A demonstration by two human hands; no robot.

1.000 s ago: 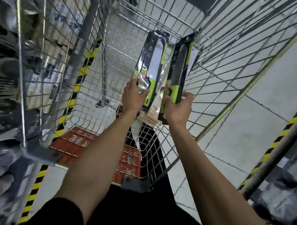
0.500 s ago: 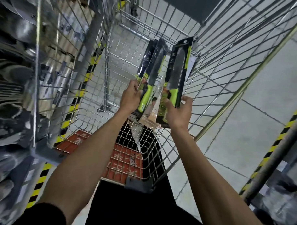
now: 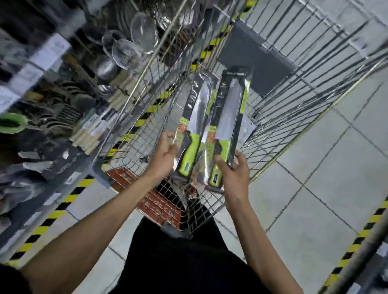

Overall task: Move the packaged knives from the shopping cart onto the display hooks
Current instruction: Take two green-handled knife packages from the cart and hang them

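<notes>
Lime-green handles show through two clear packs, one held in each hand. The left hand (image 3: 164,154) is curled round the edge of the left packaged knife (image 3: 196,116). The right packaged knife (image 3: 228,115) is pinched by the right hand (image 3: 232,174), thumb across its front. Both packs are held side by side above the wire shopping cart (image 3: 296,95). Grey floor tiles (image 3: 321,175) and yellow-black hazard tape (image 3: 58,206) lie below, with blurred glassware shelves (image 3: 128,50) at left. Pack printing is too blurred to be read.

A: Colours of the packaged knives (image 3: 194,127) at the shopping cart (image 3: 296,95)?
B: Lime-green handles, grey blades, black cards edged green. The cart is a silver wire grid, with a red-orange panel (image 3: 155,203) at its near end.
A: And the floor (image 3: 332,175) beside it?
B: Pale grey tiles, with yellow-and-black stripes (image 3: 58,206) on either side.
</notes>
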